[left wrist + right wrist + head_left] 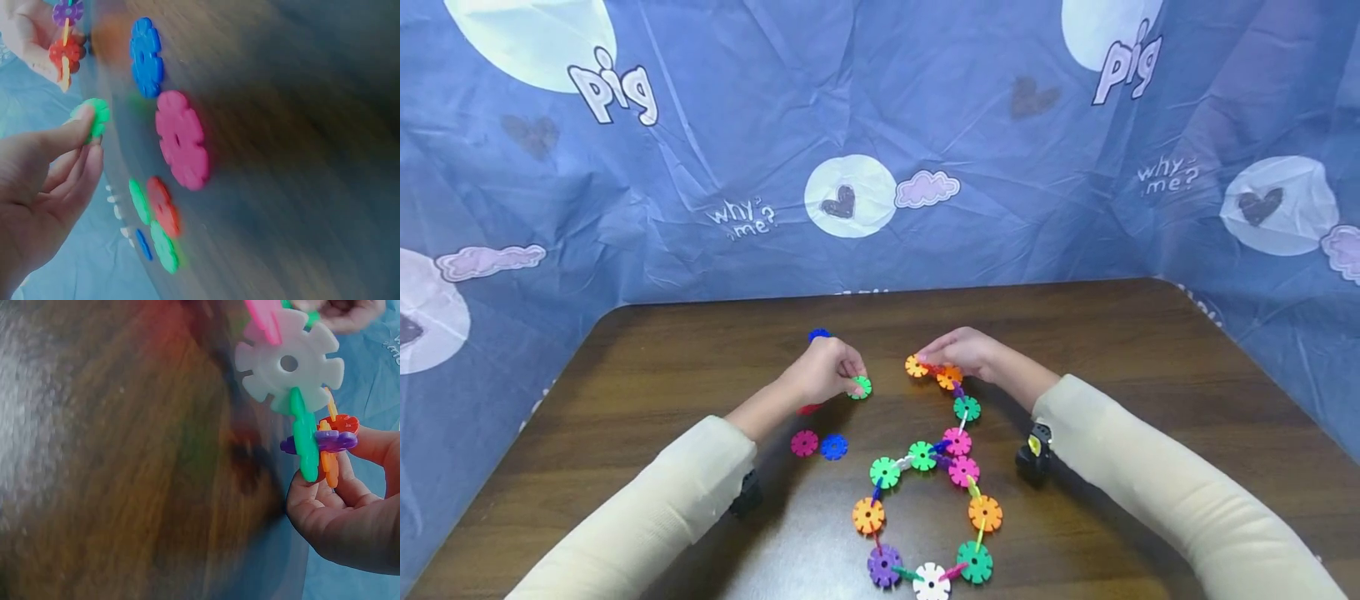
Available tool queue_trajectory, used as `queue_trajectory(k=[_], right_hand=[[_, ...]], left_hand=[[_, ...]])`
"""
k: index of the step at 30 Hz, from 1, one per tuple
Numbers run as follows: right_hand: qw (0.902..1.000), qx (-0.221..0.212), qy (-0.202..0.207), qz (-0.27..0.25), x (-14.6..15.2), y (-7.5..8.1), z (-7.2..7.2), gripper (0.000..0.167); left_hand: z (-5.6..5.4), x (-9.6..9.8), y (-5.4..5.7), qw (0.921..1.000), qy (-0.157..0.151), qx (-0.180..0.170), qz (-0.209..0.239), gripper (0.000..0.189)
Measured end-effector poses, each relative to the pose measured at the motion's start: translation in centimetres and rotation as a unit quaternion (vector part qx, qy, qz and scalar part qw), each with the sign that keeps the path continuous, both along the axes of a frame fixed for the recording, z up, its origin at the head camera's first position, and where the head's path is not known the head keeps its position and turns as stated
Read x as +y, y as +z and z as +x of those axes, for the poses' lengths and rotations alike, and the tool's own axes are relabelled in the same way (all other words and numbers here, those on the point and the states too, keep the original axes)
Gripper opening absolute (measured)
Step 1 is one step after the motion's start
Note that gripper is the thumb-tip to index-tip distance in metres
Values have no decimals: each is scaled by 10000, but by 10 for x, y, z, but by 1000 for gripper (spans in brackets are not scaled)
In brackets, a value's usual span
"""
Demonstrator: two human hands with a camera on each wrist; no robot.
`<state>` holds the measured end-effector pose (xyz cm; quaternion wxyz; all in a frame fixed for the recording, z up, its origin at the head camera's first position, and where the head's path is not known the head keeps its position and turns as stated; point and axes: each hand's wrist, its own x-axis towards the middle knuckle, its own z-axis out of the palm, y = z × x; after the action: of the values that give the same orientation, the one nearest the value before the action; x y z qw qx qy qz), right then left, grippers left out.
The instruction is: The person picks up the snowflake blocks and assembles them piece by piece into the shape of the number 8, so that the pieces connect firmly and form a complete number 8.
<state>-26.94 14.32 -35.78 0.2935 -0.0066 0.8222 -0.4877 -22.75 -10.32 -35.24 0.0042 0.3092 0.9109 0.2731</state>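
My left hand pinches a light green notched interlocking disc between thumb and fingers, above the table. To its right, my right hand holds the free end of a linked chain, near an orange disc and a red one between two orange ones. From there the chain runs down past a teal disc into a closed ring, with a white disc at its near side. The green disc and the chain's end are apart. In the right wrist view, a white disc partly covers the chain.
Loose discs lie left of the ring: a pink one, a blue one and another blue one behind my left hand. The left wrist view also shows a red disc and green discs. A printed cloth hangs behind the wooden table.
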Motion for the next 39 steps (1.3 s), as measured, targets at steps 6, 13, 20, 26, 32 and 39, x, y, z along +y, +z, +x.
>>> queue_trajectory(k=[6, 13, 20, 26, 32, 39], right_hand=[[10000, 85, 40, -26, -5, -1, 0, 37], [9997, 181, -159, 86, -11, 2, -2, 35], [9986, 130, -503, 20, -15, 2, -4, 33], [9978, 165, -643, 83, -19, 2, -3, 34], [9940, -11, -1092, 103, -25, 3, -2, 39], [9880, -147, -1537, -81, -31, 2, -1, 38]], left_hand=[[-9, 22, -1, 9991, 334, 221, 164, 10], [-13, 34, -2, 9980, 530, 310, 141, 5], [-15, 37, -2, 9980, 545, 271, 180, 4], [-15, 41, -1, 9979, 544, 341, 108, 4], [-16, 45, -3, 9951, 686, 709, 97, 4], [-16, 47, -9, 9925, 691, 965, 306, 5]])
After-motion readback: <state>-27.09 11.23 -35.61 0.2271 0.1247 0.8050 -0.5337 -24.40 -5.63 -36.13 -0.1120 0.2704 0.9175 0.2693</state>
